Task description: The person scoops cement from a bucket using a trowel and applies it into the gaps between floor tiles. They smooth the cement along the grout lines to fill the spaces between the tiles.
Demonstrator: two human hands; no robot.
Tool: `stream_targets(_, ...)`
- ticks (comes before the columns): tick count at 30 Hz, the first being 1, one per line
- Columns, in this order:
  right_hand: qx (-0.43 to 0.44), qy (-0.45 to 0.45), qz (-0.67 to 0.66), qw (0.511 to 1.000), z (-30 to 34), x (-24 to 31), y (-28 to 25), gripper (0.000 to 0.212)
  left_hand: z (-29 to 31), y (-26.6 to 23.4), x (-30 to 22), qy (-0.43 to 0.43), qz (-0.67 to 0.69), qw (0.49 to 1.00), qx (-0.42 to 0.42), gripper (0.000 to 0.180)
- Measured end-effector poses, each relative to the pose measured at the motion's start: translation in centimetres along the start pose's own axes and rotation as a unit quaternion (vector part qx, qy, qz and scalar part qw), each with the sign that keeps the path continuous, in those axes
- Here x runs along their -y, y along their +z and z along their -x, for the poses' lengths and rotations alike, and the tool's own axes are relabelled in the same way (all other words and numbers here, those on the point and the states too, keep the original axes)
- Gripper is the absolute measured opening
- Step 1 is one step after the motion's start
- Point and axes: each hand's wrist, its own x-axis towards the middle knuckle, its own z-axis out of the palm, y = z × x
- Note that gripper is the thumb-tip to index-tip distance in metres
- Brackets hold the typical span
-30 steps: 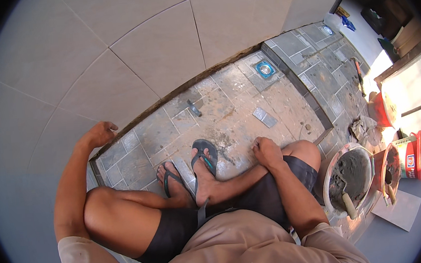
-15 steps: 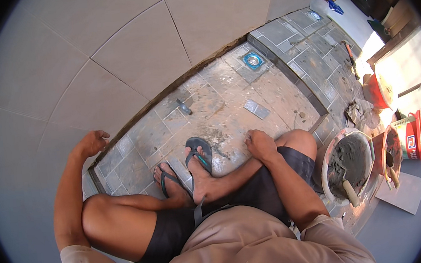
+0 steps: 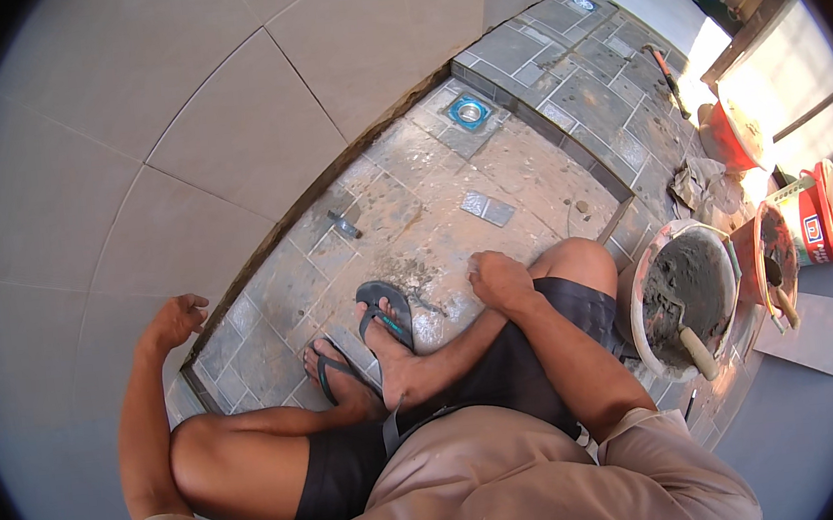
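Note:
My left hand (image 3: pixel 177 321) is beside the large beige wall tiles (image 3: pixel 205 219), near the gap along the wall's foot. Its fingers are loosely bent and apart, with nothing in them. Forearm across my thigh, my right hand (image 3: pixel 499 279) hangs over the tiled floor with its fingers curled under; whatever they might hold is hidden. In front of it lies a small grey tile piece (image 3: pixel 487 208). A short dark piece (image 3: pixel 343 225) rests farther left. My feet, in black flip-flops (image 3: pixel 386 314), stand on the dusty grey floor tiles (image 3: pixel 280 282).
At right are a bucket of grey mortar (image 3: pixel 681 286) with a trowel (image 3: pixel 699 352), a smaller bucket (image 3: pixel 752 265), a red-and-white pail (image 3: pixel 822 220) and a loose tile (image 3: pixel 807 335). A raised step (image 3: pixel 564 128), floor drain (image 3: pixel 469 112) and hammer (image 3: pixel 666 80) are farther off.
The view has turned a little, so the floor and buckets appear shifted up and to the left. Both hands keep nearly the same pose; nothing has been picked up or put down.

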Motion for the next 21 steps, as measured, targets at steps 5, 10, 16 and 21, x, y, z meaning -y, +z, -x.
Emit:
stream_targets(5,0.017,-0.008,0.014,1.000,-0.5,0.2,1.0,0.027,-1.5,-0.8,1.6,0.060,0.066,0.985,-0.146,0.028)
stream_targets(10,0.049,-0.038,0.013,0.998,-1.9,0.1,2.6,0.025,0.7,-7.0,-5.1,0.284,-0.146,0.788,-0.526,0.030)
stream_targets(16,0.018,-0.088,0.008,0.996,-10.9,1.3,4.0,0.027,1.3,-16.7,-11.0,0.292,-0.330,0.553,-0.707,0.047)
stream_targets(21,-0.113,-0.121,-0.041,0.985,-24.5,1.0,4.3,0.031,-2.8,-20.2,-11.0,0.260,-0.324,0.506,-0.755,0.049)
